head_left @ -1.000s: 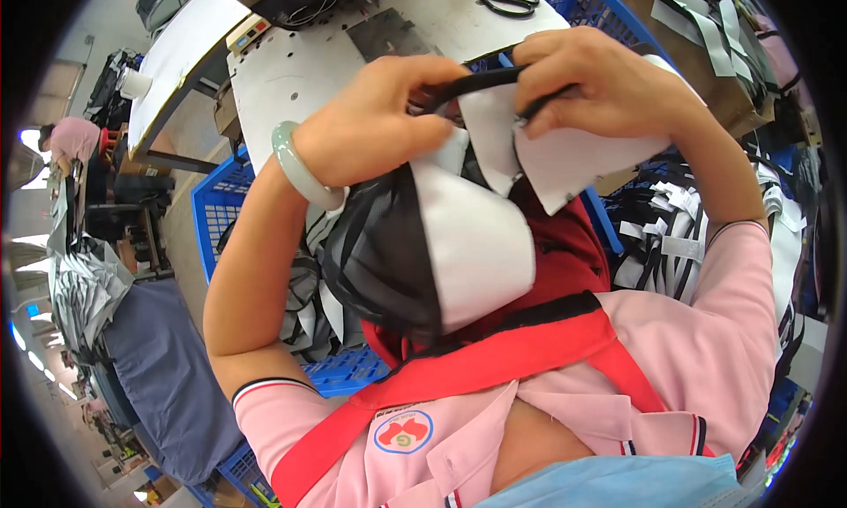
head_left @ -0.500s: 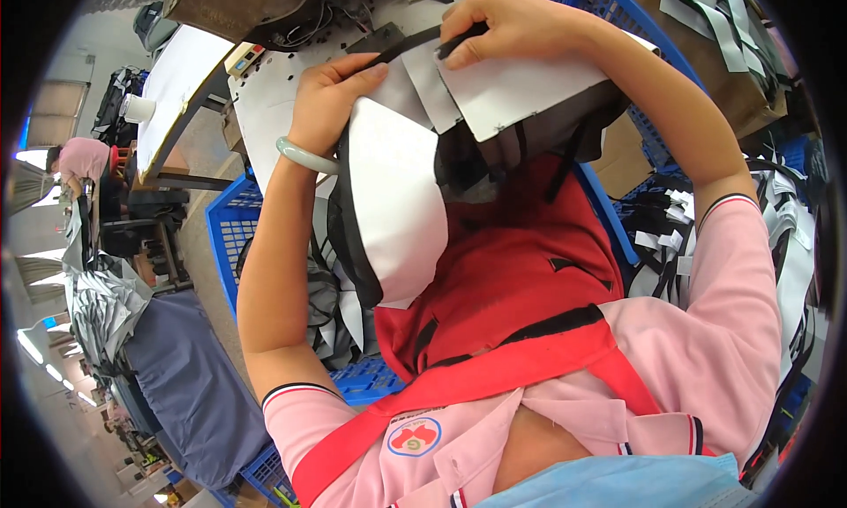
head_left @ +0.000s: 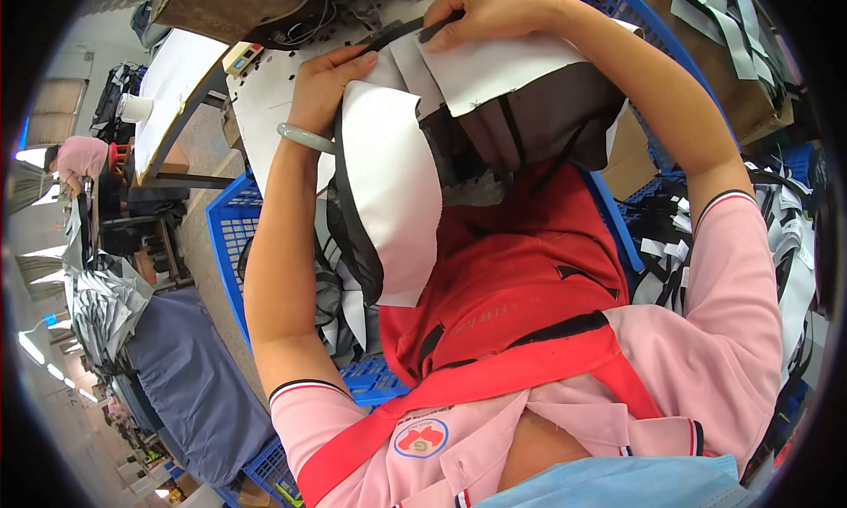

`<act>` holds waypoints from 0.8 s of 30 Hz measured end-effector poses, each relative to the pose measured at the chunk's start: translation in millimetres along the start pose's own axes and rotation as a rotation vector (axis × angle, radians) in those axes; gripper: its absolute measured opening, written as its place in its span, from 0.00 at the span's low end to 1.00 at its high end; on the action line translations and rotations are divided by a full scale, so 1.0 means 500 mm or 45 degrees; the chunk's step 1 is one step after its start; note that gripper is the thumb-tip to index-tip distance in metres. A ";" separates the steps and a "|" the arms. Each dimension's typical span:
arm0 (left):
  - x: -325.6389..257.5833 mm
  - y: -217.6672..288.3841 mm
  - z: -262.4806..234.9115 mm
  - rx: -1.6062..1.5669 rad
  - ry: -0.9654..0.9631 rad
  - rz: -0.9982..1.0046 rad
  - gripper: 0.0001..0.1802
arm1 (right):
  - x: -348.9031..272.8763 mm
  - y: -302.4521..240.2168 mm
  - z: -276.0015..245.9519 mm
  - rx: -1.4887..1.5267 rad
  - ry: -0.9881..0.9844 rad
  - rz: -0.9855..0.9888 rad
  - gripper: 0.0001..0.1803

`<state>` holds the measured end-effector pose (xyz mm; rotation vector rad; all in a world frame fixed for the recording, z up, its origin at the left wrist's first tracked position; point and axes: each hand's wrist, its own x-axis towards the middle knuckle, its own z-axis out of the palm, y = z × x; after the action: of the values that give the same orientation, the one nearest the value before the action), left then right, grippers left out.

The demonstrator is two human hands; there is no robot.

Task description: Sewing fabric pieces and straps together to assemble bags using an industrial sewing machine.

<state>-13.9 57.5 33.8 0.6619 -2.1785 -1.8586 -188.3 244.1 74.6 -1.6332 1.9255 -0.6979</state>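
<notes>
Both hands grip the black-edged upper rim of a sewn fabric piece with white panels (head_left: 393, 173) and dark mesh (head_left: 560, 111). My left hand (head_left: 328, 89), with a pale bangle on its wrist, pinches the rim between thumb and fingers at the left. Farther right, my right hand (head_left: 490, 15) closes its thumb and fingers on the black edging above another white panel (head_left: 503, 71). One panel hangs curved below my left hand; the mesh droops over my red apron (head_left: 520, 252). The fingertips' undersides are hidden.
A white worktable (head_left: 265, 111) with black scraps lies under my hands, a brown machine body (head_left: 238, 5) at its far side. Blue plastic baskets (head_left: 225, 243) with fabric pieces flank me. Strapped pieces (head_left: 666, 252) pile up at right; a person (head_left: 84, 159) works at far left.
Both hands have shifted slightly away and to the left with the fabric piece. Its right white panel has lifted, showing more of the dark mesh. Both grips stay closed.
</notes>
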 end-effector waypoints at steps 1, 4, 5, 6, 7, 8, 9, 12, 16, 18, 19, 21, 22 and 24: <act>0.002 -0.003 -0.001 -0.033 0.011 -0.005 0.19 | 0.002 0.002 0.001 0.010 0.013 0.024 0.20; 0.006 -0.008 -0.003 -0.083 0.025 -0.010 0.19 | 0.006 0.004 -0.001 -0.024 0.007 0.005 0.20; 0.008 -0.010 -0.004 -0.101 0.030 -0.007 0.19 | 0.006 0.003 -0.002 -0.022 0.008 0.008 0.20; 0.010 -0.012 -0.006 -0.100 0.029 -0.010 0.19 | 0.006 0.002 -0.002 -0.007 0.005 0.027 0.20; 0.014 -0.013 -0.009 -0.076 0.022 0.004 0.19 | 0.006 0.002 -0.001 0.008 0.001 0.046 0.21; 0.018 -0.014 -0.012 -0.053 0.015 0.018 0.20 | 0.011 0.005 -0.002 0.011 0.001 0.047 0.21; 0.023 -0.012 -0.014 -0.053 0.013 0.018 0.20 | 0.018 0.011 -0.006 -0.008 0.005 0.036 0.21; 0.044 -0.005 -0.022 -0.050 -0.004 0.012 0.20 | 0.045 0.027 -0.012 -0.016 0.005 0.041 0.21; 0.043 -0.009 -0.022 -0.011 0.012 0.034 0.21 | 0.043 0.024 -0.016 -0.052 0.026 0.045 0.20; 0.030 -0.008 -0.019 0.011 0.046 0.056 0.20 | 0.025 0.022 -0.017 -0.015 -0.019 -0.045 0.20; 0.024 -0.008 -0.018 -0.021 0.009 0.052 0.21 | 0.020 0.016 -0.018 -0.015 -0.018 -0.045 0.20; 0.017 -0.002 -0.018 -0.052 -0.027 0.051 0.21 | 0.011 0.003 -0.023 0.002 -0.010 0.024 0.19; 0.015 0.003 -0.018 -0.065 -0.031 0.035 0.21 | 0.012 -0.001 -0.024 0.000 -0.008 0.024 0.19; 0.014 0.008 -0.016 -0.077 -0.037 0.026 0.21 | 0.016 -0.004 -0.030 -0.057 -0.041 0.043 0.19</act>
<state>-17.5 47.4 38.1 0.6023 -2.1288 -1.9274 -198.0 236.6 86.4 -1.6248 1.9542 -0.6161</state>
